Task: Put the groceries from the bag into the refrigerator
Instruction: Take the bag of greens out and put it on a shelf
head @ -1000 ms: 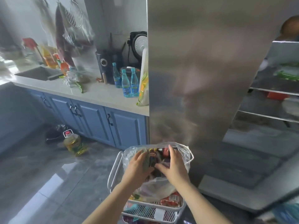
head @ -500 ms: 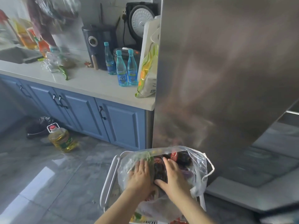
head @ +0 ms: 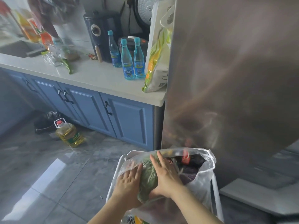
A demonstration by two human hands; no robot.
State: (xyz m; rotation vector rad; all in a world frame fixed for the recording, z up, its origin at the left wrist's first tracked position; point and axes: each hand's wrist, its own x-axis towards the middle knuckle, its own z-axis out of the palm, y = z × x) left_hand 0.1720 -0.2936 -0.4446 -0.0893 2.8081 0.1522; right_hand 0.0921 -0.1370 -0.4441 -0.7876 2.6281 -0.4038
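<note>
A bundle of green leafy vegetables in clear film (head: 148, 178) lay at the mouth of the translucent white plastic grocery bag (head: 202, 180), between the two hands. The left hand (head: 128, 179) pressed flat against the bundle's left side through the bag's film, fingers straight and close together. The right hand (head: 165, 174) lay over the bundle's right side, fingers extended along the top and the thumb hooked beneath its lower end, cupping it. Deeper in the bag, right of the right hand, sat a small red carton (head: 185, 157) and dark purple packets (head: 190, 172), too blurred to tell apart. The bag stood in a white wire-mesh trolley basket (head: 119, 164) on the grey marbled floor (head: 48, 175).

Just behind the bag rose the brushed steel refrigerator door (head: 234, 78). To its left, the pale stone tabletop (head: 100, 81) over blue cupboards (head: 129, 120) carried three blue-capped clear water bottles (head: 127, 62), a yellow-and-white sack (head: 159, 59) leaning against the refrigerator, and a dark blue appliance (head: 100, 34). A jug of yellow cooking oil with a red cap (head: 68, 134) stood on the floor near the cupboards.
</note>
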